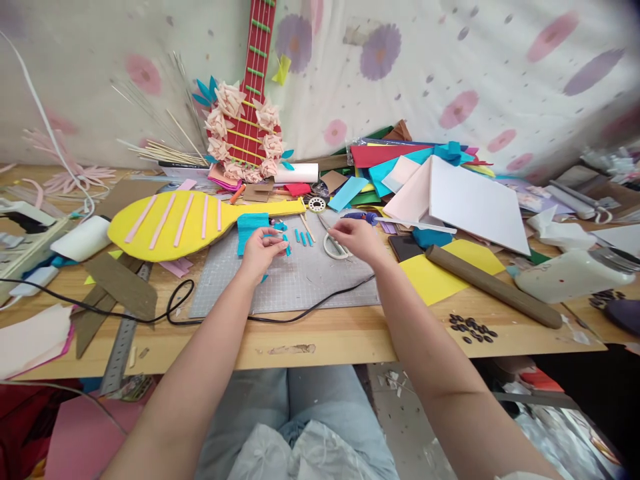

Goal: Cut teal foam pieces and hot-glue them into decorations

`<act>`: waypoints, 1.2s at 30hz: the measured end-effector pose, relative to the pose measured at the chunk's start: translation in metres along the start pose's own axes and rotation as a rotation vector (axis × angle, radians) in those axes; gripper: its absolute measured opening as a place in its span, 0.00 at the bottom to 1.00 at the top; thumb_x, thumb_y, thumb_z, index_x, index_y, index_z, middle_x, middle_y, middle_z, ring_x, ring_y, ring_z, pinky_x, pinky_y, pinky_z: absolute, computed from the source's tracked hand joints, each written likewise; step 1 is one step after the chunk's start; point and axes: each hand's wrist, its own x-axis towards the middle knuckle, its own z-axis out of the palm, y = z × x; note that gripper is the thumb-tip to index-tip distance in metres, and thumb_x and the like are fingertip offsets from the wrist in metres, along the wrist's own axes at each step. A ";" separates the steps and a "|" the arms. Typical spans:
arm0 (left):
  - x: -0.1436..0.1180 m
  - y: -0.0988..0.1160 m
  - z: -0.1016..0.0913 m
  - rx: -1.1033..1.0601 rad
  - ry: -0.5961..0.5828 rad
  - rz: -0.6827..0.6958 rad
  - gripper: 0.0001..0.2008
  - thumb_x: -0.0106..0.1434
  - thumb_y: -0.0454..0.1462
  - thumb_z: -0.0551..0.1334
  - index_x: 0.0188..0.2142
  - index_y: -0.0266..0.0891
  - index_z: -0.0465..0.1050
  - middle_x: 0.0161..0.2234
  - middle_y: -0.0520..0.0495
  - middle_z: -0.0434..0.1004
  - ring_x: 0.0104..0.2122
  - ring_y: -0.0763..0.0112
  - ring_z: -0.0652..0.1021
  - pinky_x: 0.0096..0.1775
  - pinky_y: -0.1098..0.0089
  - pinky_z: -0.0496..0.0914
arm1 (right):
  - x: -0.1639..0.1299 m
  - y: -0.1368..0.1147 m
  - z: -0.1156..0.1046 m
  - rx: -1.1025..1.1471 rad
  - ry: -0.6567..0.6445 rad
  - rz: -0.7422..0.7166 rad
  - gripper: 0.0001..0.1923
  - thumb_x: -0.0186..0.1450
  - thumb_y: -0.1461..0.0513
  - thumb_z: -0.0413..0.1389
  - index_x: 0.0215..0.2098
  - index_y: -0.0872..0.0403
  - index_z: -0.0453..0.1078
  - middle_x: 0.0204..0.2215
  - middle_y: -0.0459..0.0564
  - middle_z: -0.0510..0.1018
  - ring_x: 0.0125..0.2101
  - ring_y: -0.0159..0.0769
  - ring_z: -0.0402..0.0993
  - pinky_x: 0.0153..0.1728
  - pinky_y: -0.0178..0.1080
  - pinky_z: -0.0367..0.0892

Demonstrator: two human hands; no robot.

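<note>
1. Mostly littered with craft scraps: wooden table (350, 341).
2. Laid on it, beneath both hands: gray gridded cutting mat (325, 283).
3. Reaching over the mat's far left: yellow lute-shaped craft piece (193, 230) with pink strips.
4. Pinching a small blue strip (287, 248) above the mat: left hand (263, 253).
5. Bunched narrowly at white-handled scissors (326, 247): fingers of right hand (357, 239); cannot tell whether gripping.
6. Between both hands: loose blue bits (303, 238).
</note>
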 end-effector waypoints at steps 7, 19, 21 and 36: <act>0.002 -0.001 0.000 -0.047 0.029 -0.091 0.21 0.37 0.31 0.72 0.31 0.37 0.65 0.22 0.53 0.72 0.22 0.73 0.74 0.31 0.66 0.72 | -0.010 0.039 -0.045 -0.241 -0.175 0.280 0.19 0.55 0.48 0.53 0.21 0.55 0.65 0.21 0.47 0.72 0.22 0.29 0.65 0.25 0.34 0.57; 0.005 -0.003 -0.003 -0.083 0.102 -0.140 0.19 0.41 0.28 0.69 0.30 0.37 0.61 0.22 0.54 0.72 0.20 0.75 0.74 0.27 0.69 0.72 | 0.003 0.087 -0.021 -0.292 0.115 0.247 0.23 0.52 0.47 0.56 0.35 0.57 0.67 0.35 0.56 0.72 0.39 0.43 0.67 0.38 0.41 0.61; 0.006 -0.003 -0.003 -0.089 0.119 -0.133 0.19 0.41 0.28 0.68 0.30 0.37 0.61 0.22 0.54 0.72 0.20 0.75 0.74 0.27 0.69 0.72 | 0.008 0.088 -0.012 -0.212 0.125 0.269 0.20 0.53 0.49 0.55 0.34 0.57 0.68 0.33 0.55 0.73 0.36 0.42 0.68 0.37 0.41 0.61; 0.006 -0.005 -0.001 0.008 0.238 -0.023 0.16 0.45 0.28 0.64 0.28 0.39 0.57 0.20 0.56 0.71 0.20 0.73 0.74 0.28 0.68 0.71 | -0.024 0.011 0.020 0.401 -0.248 0.116 0.21 0.50 0.47 0.59 0.31 0.56 0.69 0.20 0.45 0.70 0.17 0.25 0.59 0.19 0.33 0.58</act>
